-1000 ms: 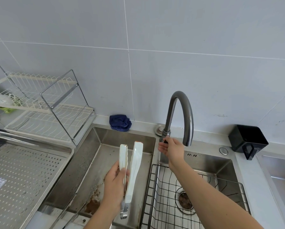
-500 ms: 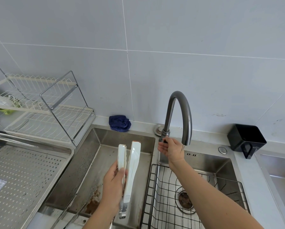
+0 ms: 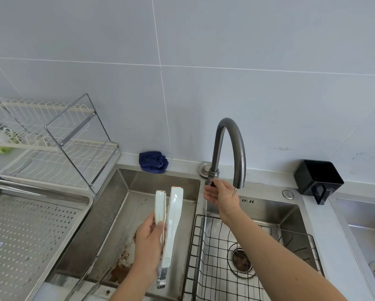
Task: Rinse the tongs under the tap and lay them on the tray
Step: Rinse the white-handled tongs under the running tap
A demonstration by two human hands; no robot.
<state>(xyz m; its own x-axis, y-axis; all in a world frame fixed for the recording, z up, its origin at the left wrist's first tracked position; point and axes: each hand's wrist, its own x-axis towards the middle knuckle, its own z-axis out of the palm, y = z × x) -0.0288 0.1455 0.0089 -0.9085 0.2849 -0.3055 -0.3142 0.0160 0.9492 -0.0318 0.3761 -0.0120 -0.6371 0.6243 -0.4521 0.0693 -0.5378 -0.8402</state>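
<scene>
White tongs (image 3: 174, 216) with a metal hinge end stand upright over the left sink basin, reddish stains on their tips. My left hand (image 3: 148, 242) grips them around the middle. My right hand (image 3: 222, 195) reaches to the base of the grey gooseneck tap (image 3: 230, 146) and holds its dark handle. A thin stream of water falls from the spout beside that hand. The perforated steel tray (image 3: 30, 231) lies at the left, beside the sink.
The left basin (image 3: 121, 213) shows rust-coloured stains on its floor. A black wire basket (image 3: 204, 246) sits in the right basin over the drain. A blue cloth (image 3: 153, 161) lies at the back ledge, a black holder (image 3: 317, 179) right, a dish rack (image 3: 52, 144) left.
Water has started to run from the spout, thin at first. My right hand has stayed on the tap handle. The tongs have hardly moved in my left hand.
</scene>
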